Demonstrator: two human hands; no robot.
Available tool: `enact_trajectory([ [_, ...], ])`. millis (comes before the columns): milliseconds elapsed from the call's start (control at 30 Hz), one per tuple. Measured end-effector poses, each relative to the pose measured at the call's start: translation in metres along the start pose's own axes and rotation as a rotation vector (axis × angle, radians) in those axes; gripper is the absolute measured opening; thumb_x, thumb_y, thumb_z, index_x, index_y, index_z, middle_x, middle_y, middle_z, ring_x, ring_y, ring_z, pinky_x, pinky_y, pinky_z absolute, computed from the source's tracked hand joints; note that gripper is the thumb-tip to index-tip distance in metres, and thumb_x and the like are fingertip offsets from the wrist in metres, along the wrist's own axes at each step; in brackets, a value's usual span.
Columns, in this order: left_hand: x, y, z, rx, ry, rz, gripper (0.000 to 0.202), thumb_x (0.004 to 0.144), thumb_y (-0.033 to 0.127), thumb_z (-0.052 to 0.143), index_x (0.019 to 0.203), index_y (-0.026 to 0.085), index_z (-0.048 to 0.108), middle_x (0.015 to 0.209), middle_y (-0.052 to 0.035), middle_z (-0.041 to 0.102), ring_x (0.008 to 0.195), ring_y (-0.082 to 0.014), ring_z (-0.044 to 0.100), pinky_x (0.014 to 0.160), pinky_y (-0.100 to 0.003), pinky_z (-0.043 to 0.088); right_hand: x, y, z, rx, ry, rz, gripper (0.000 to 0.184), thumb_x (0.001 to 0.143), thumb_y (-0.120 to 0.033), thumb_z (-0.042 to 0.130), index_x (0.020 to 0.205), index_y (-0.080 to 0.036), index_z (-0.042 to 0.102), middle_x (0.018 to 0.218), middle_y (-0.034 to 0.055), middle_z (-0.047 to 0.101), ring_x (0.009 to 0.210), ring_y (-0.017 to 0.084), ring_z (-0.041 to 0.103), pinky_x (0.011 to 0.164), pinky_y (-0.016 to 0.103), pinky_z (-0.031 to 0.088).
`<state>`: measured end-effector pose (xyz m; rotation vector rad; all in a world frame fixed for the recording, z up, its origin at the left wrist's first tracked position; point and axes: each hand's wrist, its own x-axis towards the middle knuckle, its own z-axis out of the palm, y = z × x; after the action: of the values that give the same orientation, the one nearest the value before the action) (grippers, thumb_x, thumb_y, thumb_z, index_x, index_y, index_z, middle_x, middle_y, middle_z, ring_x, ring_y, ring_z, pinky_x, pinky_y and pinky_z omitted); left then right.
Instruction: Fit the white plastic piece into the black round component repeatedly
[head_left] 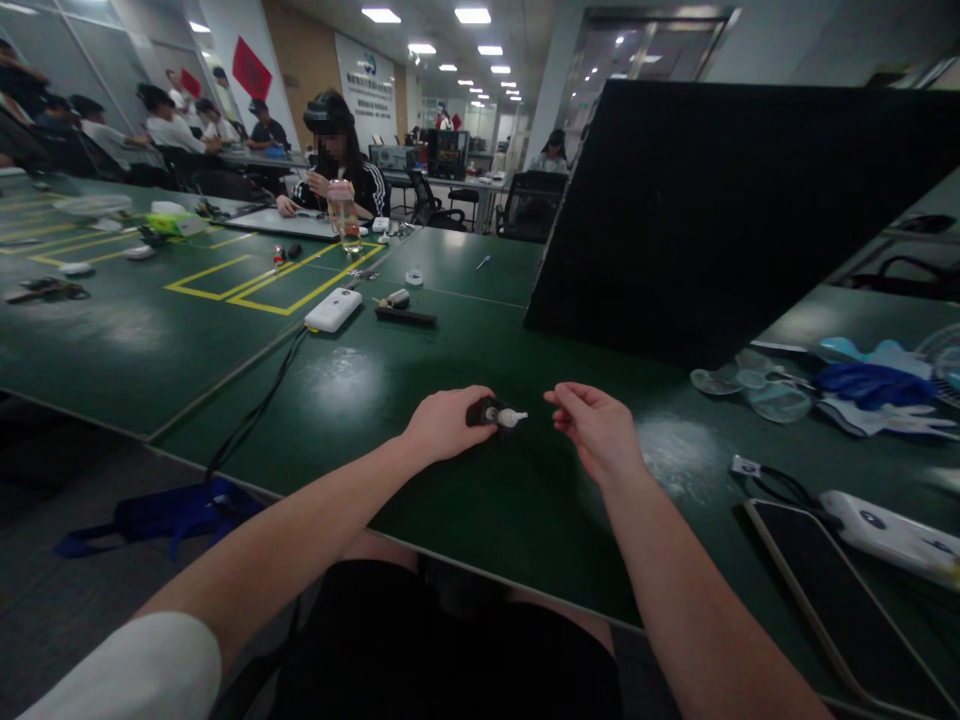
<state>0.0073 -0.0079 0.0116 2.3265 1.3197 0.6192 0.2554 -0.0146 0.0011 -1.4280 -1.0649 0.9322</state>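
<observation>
Worktop: I look down on a green worktop (465,500) with yellow marked outlines (296,285) at its far left; its near edge runs above the wearer's lap.
Room: I see a bright office with ceiling lights (472,16) and people seated at the back left; across the worktop a person in a headset (337,165) sits with one hand raised.
Black panel: a large dark panel (712,220) stands tilted on the right, blocking my view behind it.
Bottle: a clear drinking bottle (349,222) stands upright near that person, with pale yellowish liquid in it.
Left of centre: a white power bank (334,310) with a dark cable, and a dark bar (406,316) just beside it.
Right side: blue gloves (874,383) lie near translucent blades (765,385); closer to me, a phone (840,600) sits beside a white device (892,535).
Dark object: a small dark piece (484,411) with a pale pointed tip (513,417) is in the left hand, its tip facing right.
Left hand: my left hand (450,425) is curled closed around the dark piece.
Right hand: my right hand (596,425) is apart from it, thumb and forefinger pinched together; I cannot tell whether anything tiny is between them.
</observation>
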Motion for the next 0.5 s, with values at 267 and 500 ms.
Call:
enact_trajectory([
  [267,0.001,-0.001,0.005,0.019,0.021,-0.003,0.040,0.084,0.041,0.068,0.123,0.032,0.062,0.116,-0.0010,0.073,0.104,-0.0243,0.069,0.092,-0.038,0.055,-0.029,-0.021,0.015,-0.652,-0.264,-0.480,0.033,0.088,-0.045,0.065,0.110,-0.023,0.075,0.085,0.0045,0.073,0.067,0.017,0.063,0.061,0.033,0.049],
  [500,0.002,-0.001,0.001,0.010,0.001,0.024,0.040,0.085,0.041,0.067,0.123,0.032,0.062,0.114,-0.0005,0.073,0.105,-0.0238,0.069,0.094,-0.039,0.055,-0.031,-0.015,0.022,-0.811,-0.237,-0.476,0.032,0.090,-0.050,0.061,0.079,-0.023,0.076,0.071,0.0033,0.071,0.059,0.017,0.060,0.054,0.031,0.042],
])
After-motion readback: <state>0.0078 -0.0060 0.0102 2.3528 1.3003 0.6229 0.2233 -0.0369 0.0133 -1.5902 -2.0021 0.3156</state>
